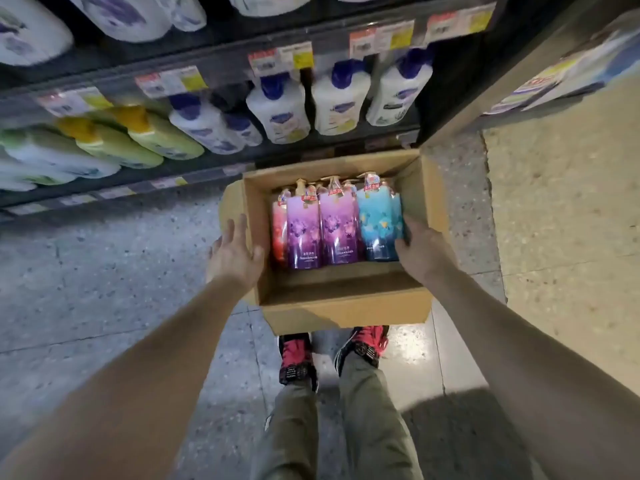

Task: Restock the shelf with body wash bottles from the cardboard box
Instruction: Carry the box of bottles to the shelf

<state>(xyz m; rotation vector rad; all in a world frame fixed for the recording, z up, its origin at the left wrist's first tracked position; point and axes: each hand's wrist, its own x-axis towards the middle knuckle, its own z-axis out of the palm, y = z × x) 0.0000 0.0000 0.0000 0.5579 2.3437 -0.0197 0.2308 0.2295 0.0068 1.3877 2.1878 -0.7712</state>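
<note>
Body wash bottles [322, 226] found unshelved in cardboard box [346, 306]; spread left hand [235, 254] at 9 o'clock, gripped blue bottle [377, 226] with right hand [420, 251].

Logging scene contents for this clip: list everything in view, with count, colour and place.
cardboard box: one, brown, open, on floor before shelf
purple body wash bottles: two, box middle
red body wash bottle: one, box left
blue body wash bottle: one for sure, box right
white bottles: several, blue caps, on shelf
green bottles: several, yellow caps, shelf left
price tags: several, shelf edges
shoes: two, red-black, behind box
left hand: open, on box's left flap
right hand: grips blue body wash bottle
</note>
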